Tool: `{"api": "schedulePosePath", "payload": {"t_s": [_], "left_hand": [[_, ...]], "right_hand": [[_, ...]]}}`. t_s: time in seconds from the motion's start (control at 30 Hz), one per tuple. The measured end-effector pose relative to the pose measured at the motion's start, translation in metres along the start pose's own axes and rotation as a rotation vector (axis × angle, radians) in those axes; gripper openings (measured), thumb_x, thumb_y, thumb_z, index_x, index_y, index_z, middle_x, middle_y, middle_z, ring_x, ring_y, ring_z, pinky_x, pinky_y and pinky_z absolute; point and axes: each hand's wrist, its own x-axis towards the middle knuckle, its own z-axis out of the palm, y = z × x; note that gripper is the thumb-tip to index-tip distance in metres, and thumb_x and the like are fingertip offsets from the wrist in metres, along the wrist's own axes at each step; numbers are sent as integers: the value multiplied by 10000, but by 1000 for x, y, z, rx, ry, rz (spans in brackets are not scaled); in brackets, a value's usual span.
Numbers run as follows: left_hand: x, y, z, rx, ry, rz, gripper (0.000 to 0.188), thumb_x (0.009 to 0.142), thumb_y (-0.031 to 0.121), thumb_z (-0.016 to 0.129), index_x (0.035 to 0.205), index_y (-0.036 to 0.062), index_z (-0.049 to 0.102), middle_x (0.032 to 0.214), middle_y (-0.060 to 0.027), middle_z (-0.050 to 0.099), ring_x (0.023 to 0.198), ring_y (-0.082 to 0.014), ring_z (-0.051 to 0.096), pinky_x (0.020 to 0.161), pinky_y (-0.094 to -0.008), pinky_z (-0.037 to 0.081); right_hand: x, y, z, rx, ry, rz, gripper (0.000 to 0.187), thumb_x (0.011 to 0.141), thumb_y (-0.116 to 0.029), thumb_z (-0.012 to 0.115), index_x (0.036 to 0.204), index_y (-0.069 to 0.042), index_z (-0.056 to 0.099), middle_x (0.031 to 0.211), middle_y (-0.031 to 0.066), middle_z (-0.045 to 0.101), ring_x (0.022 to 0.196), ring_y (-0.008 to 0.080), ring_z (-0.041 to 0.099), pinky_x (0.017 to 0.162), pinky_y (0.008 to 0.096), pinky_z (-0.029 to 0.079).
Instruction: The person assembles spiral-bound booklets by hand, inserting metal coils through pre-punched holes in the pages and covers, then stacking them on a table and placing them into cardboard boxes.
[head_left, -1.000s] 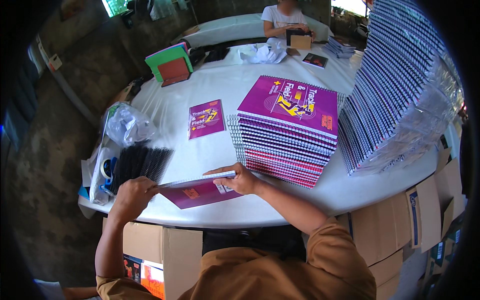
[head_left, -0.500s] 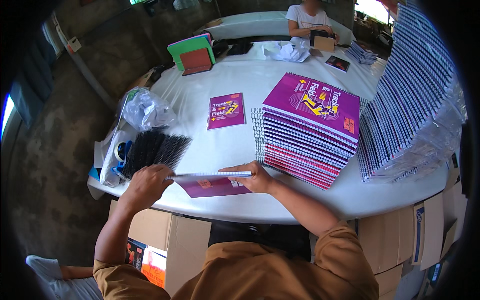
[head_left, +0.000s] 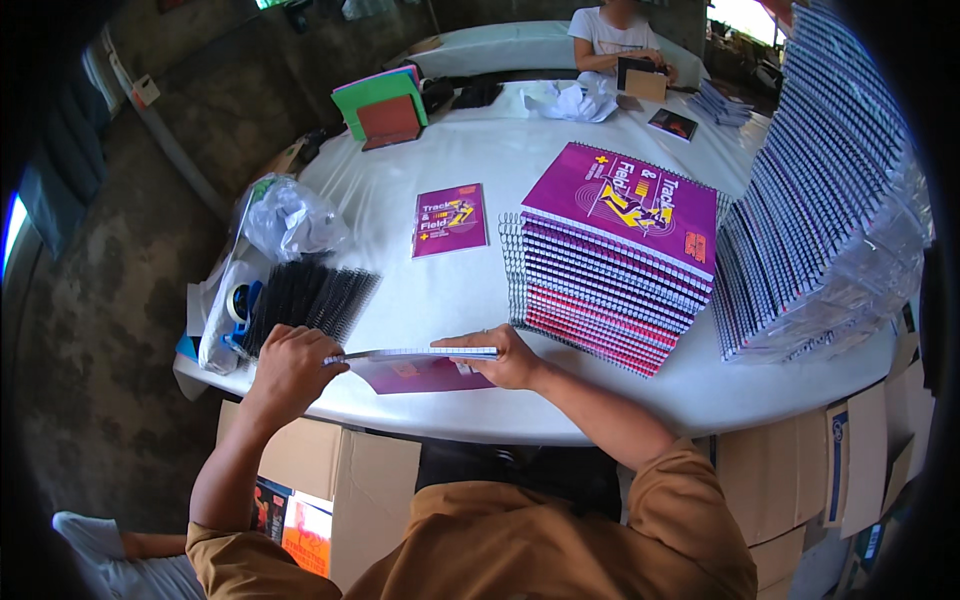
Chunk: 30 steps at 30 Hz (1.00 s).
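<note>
Purple-covered booklet [head_left: 415, 362] lies at the table's near edge, its left end pinched by the left hand [head_left: 290, 365] and the right hand [head_left: 505, 355] pressed flat on it, unbound beside black binding combs [head_left: 305, 300], while a bound stack [head_left: 610, 265] stands right.

Purple booklet covers [head_left: 618, 200] with yellow and orange figure art, black binding combs [head_left: 305, 300] at left, green folder [head_left: 375, 92] far, white table [head_left: 480, 290].
</note>
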Motion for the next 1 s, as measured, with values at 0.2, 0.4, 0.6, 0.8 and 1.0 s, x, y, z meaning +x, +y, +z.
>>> {"api": "schedulePosePath", "payload": {"t_s": [0.2,0.4,0.6,0.8,1.0], "left_hand": [[-5,11,51,229,526,-142,894,663,423,740,1354,40,324,1418,-221,232,1327,-378,200,1048,-503,184],[-40,7,133,255,636,31,1048,807,722,312,1387,-108,40,1438,-337,32,1342,-486,-42,1038,-581,-99],[-2,21,148,-125,841,-326,942,822,591,376,1393,-85,53,1471,-268,38,1357,-447,-58,1049,-572,-71],[16,-13,101,184,1225,-381,822,883,566,267,1409,-39,85,1455,-274,95,1363,-427,8,1059,-557,-58],[-61,29,201,-68,485,-51,1041,746,694,484,1393,-32,114,1417,-274,145,1315,-498,116,1045,-595,14]], "right_hand": [[-7,7,6,-70,46,-59,433,782,60,584,1164,-142,613,998,105,670,735,163,633,692,252,501],[-8,-3,16,-57,72,-96,578,664,126,553,1188,-113,587,1090,130,632,952,254,640,836,283,500],[-17,2,25,-114,122,-195,635,613,157,507,1185,-106,587,1059,132,642,902,271,652,789,300,521],[-21,-2,20,-120,96,-129,598,645,131,529,1187,-113,585,1026,149,645,876,293,648,762,303,518],[-13,3,22,12,110,-95,598,649,110,545,1192,-138,588,1054,154,637,899,307,642,765,309,509]]}}
